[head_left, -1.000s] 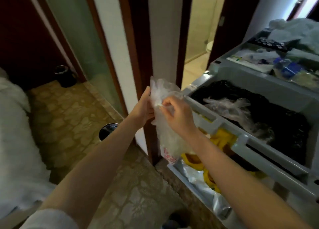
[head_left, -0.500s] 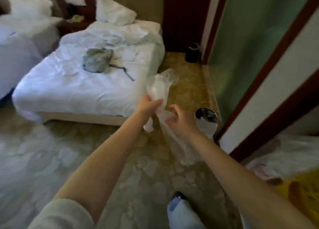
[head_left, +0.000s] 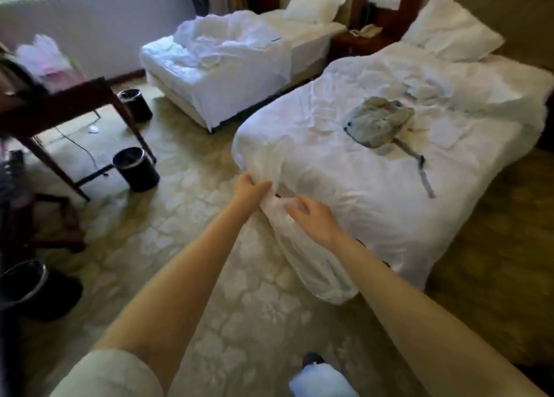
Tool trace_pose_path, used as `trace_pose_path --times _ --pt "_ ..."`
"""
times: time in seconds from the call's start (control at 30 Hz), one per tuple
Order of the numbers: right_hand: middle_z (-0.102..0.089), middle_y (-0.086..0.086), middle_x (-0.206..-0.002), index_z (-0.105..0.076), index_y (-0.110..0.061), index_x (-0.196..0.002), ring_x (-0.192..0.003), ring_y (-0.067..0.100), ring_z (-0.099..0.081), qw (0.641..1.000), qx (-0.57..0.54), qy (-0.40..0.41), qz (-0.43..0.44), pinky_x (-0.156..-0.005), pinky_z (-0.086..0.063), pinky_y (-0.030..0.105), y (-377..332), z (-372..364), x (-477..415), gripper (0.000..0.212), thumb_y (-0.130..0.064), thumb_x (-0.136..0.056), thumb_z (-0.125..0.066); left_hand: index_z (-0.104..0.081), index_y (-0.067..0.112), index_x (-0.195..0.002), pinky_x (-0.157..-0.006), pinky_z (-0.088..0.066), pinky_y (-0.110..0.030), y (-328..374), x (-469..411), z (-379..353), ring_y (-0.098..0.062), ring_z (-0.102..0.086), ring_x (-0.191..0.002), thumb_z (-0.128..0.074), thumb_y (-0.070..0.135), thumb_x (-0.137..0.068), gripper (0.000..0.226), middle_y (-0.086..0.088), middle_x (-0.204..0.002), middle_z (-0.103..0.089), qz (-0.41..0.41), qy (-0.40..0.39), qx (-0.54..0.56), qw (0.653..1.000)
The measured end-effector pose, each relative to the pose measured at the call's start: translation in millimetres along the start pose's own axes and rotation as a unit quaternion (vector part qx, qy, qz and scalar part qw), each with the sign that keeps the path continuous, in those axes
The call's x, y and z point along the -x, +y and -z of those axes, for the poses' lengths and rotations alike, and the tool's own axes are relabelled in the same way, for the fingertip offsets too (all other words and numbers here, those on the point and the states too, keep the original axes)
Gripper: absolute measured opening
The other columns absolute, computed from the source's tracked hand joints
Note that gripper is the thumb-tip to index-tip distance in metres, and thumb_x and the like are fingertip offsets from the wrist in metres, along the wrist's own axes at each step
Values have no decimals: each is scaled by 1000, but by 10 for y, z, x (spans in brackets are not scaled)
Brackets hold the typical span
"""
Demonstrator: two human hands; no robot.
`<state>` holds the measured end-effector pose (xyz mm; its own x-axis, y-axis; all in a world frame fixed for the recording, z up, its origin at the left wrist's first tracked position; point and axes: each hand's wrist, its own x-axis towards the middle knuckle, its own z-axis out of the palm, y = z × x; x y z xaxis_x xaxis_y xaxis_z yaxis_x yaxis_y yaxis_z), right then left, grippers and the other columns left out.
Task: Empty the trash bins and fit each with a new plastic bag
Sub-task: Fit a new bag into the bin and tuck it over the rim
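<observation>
Crumpled clear plastic bag [head_left: 302, 265] held up over the carpet [head_left: 209, 223], just in front of the near bed [head_left: 389, 187]. Upper end pinched between thumb and curled fingers of the left hand [head_left: 250, 190], middle gripped by the curled fingers of the right hand [head_left: 313, 220] just beside it, loose end hanging below both. Off to the left, black bins on the floor: nearer bin [head_left: 136, 169] beside a leg of the wooden desk [head_left: 60, 104], farther bin [head_left: 135, 104] behind it, third bin [head_left: 27, 285] at the frame's edge.
</observation>
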<state>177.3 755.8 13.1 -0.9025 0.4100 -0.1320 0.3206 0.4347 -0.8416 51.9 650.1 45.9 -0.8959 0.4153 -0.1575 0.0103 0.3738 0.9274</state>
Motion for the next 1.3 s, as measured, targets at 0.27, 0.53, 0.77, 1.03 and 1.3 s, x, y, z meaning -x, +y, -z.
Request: trace_pose_path --times 0.27,0.53,0.77,1.03,1.3 --pt "-50 -6 -128 -41 -21 -139 -114 15 -51 977 6 -207 53 -97 -45 32 -868 -591 -1931 82 -58 -74 -74 -62 1 -98 -82 -54 -46 -95 -1582 1211 -32 -63 -94 -67 20 -81 25 -18 -100 -65 60 176 -37 982" --pt "-59 1 -80 -60 -16 -84 -75 15 -57 972 108 -195 78 -80 -53 31 -1299 -1413 -3951 18 -32 -90 -67 -62 11 -104 -85 -55 -42 -422 -3538 1975 -27 -65 -95 -69 29 -85 27 -11 -100 -66 44 141 70 987" --pt "-64 -4 -90 -60 -12 -96 -81 10 -61 992 55 -111 24 -63 -46 11 -1924 -1533 -5773 16 -27 -94 -62 -53 23 -122 -100 -47 -44 -408 -5237 2645 -16 -59 -109 -72 48 -75 56 3 -117 -62 85 -92 83 989" --pt "-66 5 -92 -65 -9 -100 -88 20 -64 999 18 -52 0 -82 -57 33 -2103 -1557 -7720 17 -25 -93 -63 -65 10 -112 -90 -52 -41 -348 -7138 2928 -28 -63 -98 -72 22 -82 33 -16 -109 -65 60 -185 -3 981" --pt "-66 9 -94 -64 -8 -98 -88 23 -64 998 -27 -53 -13 -81 -57 39 -2432 -1527 -10107 21 -27 -91 -65 -60 11 -79 -59 -35 -28 -18 -9495 3323 -15 -45 -65 -67 19 -81 10 -3 -71 -49 62 -59 -138 987"
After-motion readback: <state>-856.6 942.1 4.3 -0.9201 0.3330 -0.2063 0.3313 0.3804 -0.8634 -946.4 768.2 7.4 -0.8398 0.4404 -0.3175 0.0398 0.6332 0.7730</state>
